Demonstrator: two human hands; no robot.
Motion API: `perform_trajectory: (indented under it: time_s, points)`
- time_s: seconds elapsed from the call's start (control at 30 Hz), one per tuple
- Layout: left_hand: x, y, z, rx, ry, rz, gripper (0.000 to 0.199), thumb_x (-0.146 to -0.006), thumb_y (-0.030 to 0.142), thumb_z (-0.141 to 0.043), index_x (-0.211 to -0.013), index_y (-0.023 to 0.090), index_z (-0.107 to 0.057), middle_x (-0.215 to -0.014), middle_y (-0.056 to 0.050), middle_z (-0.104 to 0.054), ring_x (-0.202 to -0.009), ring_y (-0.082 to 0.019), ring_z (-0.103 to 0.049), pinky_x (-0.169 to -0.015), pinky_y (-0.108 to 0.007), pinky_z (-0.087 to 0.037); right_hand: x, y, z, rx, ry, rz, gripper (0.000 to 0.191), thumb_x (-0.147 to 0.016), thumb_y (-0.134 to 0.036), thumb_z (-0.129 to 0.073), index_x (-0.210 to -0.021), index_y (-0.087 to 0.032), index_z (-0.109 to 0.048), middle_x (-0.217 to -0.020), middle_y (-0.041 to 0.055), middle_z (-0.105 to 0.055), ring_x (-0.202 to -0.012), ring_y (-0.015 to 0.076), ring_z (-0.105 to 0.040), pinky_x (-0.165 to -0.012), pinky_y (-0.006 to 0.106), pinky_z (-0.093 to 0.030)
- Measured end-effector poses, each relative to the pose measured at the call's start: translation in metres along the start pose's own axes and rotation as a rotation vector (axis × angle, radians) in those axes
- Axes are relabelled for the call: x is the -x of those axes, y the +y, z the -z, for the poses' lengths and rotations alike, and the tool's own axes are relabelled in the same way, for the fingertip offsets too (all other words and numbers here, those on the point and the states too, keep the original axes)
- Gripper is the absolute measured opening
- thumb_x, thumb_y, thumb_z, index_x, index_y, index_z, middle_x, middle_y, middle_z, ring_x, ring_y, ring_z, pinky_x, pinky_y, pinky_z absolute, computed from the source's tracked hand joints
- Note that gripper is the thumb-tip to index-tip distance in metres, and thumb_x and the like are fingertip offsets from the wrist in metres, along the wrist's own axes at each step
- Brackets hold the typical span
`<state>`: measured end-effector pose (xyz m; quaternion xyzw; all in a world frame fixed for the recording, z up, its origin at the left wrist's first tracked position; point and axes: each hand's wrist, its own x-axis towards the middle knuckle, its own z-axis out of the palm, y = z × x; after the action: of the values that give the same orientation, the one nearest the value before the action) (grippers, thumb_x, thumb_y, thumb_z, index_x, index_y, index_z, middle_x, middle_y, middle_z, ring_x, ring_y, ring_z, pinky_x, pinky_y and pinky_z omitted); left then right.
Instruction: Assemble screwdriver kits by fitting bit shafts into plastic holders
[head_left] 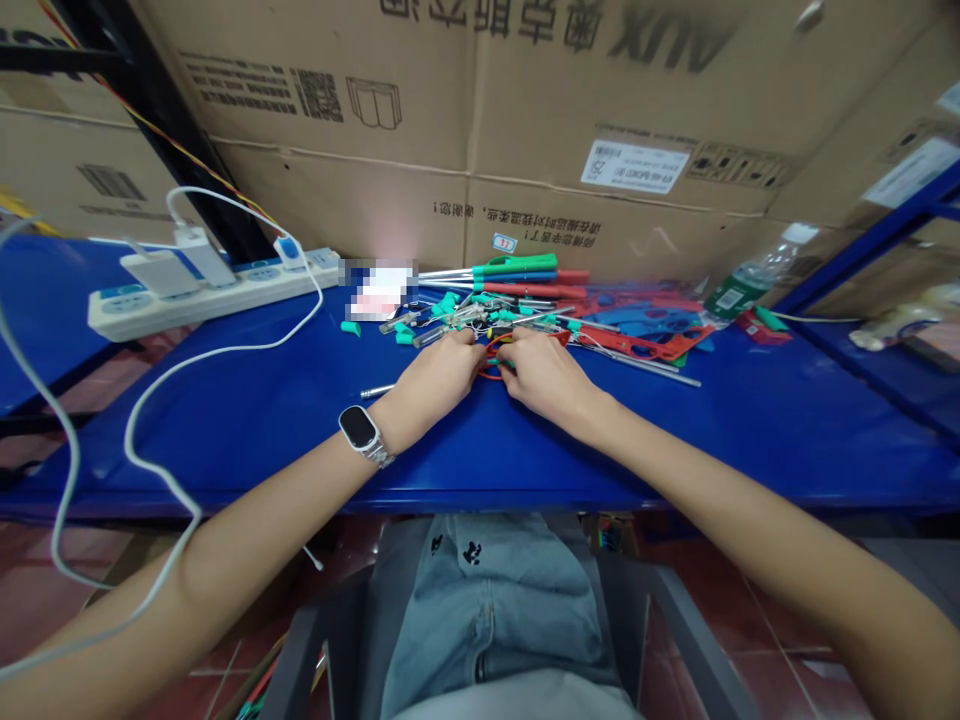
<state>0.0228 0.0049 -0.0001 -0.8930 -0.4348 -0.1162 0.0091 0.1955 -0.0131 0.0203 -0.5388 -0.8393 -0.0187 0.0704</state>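
My left hand (448, 375), with a watch (359, 428) on the wrist, is closed with its fingers pinched together at the near edge of a pile of parts. Beside it, my right hand (546, 375) is closed too. Between the fingertips shows a thin red loop (489, 375) with some yellow and green; the fingers hide most of what they grip. A metal rod (377, 391) sticks out to the left from beneath my left hand. Just beyond both hands lie metal rods with teal-green pieces (448, 304) and thin wires.
Green, blue and red handles (517, 265) lie at the back. Flat red and blue plastic pieces (637, 315) and a bottle (754, 280) are to the right. A power strip (217, 295) with a white cable (217, 350) stands left. Cardboard (525, 100) rises behind the blue table (585, 460).
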Motion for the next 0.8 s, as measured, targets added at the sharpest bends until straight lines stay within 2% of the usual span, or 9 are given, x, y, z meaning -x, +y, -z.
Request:
perform_trajectory:
  time_s: [0.23,0.33,0.43,0.57,0.7,0.8]
  points:
    - [0.0,0.0,0.0,-0.021,-0.017,0.005,0.026,-0.102,0.008,-0.046,-0.1,0.008,-0.073,-0.1,-0.015,-0.067,-0.088,-0.024,-0.066,-0.078,-0.035,-0.052,0.005,0.007,0.004,-0.01,-0.047,0.042,0.029,-0.101,-0.018,-0.051,-0.101,-0.013,-0.08,-0.107,0.0147,-0.064,-0.083,0.0217,-0.061,-0.077,0.036,-0.047]
    - [-0.001,-0.001,0.001,-0.051,-0.019,-0.016,0.026,-0.103,0.008,-0.046,-0.102,0.008,-0.072,-0.1,-0.015,-0.066,-0.087,-0.024,-0.066,-0.075,-0.034,-0.051,0.014,0.021,-0.004,-0.121,0.022,0.106,0.031,-0.102,-0.023,-0.053,-0.116,-0.015,-0.079,-0.11,0.0131,-0.06,-0.091,0.022,-0.062,-0.086,0.038,-0.051]
    - [-0.001,-0.004,0.001,-0.057,0.0,-0.049,0.027,-0.104,0.01,-0.046,-0.101,0.009,-0.072,-0.098,-0.014,-0.066,-0.086,-0.023,-0.066,-0.073,-0.033,-0.051,0.024,0.033,-0.015,-0.228,0.073,0.173,0.038,-0.104,-0.031,-0.053,-0.136,-0.02,-0.071,-0.114,0.0128,-0.057,-0.105,0.026,-0.061,-0.097,0.046,-0.052]
    - [-0.002,-0.013,0.0,-0.036,0.017,-0.114,0.028,-0.106,0.017,-0.046,-0.103,0.01,-0.073,-0.099,-0.013,-0.066,-0.094,-0.025,-0.066,-0.081,-0.035,-0.052,0.03,0.042,-0.019,-0.341,0.093,0.17,0.048,-0.103,-0.03,-0.052,-0.149,-0.022,-0.059,-0.123,0.0145,-0.056,-0.113,0.0284,-0.061,-0.101,0.051,-0.053]
    - [-0.001,-0.022,0.0,-0.027,0.046,-0.157,0.031,-0.107,0.02,-0.043,-0.108,0.011,-0.073,-0.101,-0.013,-0.067,-0.098,-0.026,-0.065,-0.084,-0.037,-0.053,0.026,0.053,-0.01,-0.339,0.155,0.161,0.04,-0.1,-0.024,-0.053,-0.139,-0.023,-0.065,-0.124,0.0133,-0.061,-0.113,0.0285,-0.061,-0.101,0.052,-0.05]
    - [0.003,-0.02,0.002,-0.028,0.103,-0.24,0.029,-0.106,0.023,-0.047,-0.115,0.014,-0.074,-0.108,-0.013,-0.066,-0.103,-0.026,-0.063,-0.09,-0.039,-0.053,0.022,0.059,-0.004,-0.206,0.112,0.195,0.03,-0.099,-0.027,-0.06,-0.126,-0.022,-0.071,-0.115,0.0117,-0.066,-0.114,0.0313,-0.059,-0.102,0.054,-0.045]
